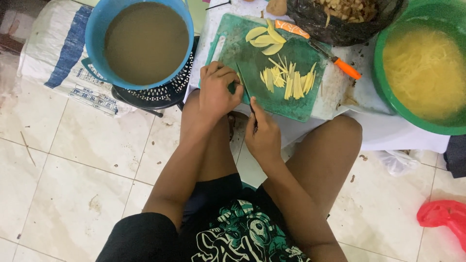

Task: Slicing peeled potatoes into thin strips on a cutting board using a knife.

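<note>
A green cutting board (252, 73) lies on a white-covered low table, with pale potato slices (264, 38) at its far side and cut strips (289, 82) in its middle. My left hand (217, 90) grips the board's near left edge, fingers curled over the top. My right hand (262, 133) is at the board's near edge, its thumb pressed on the rim and its fingers curled out of sight beneath. An orange-handled knife (347, 68) lies across the board's far right corner, held by neither hand.
A blue basin of murky water (145, 41) sits on a black stool at the left. A green basin of cut strips in water (424, 73) stands at the right. A dark bag of peelings (340, 19) lies behind the board. A red bag (444, 216) is on the tiled floor.
</note>
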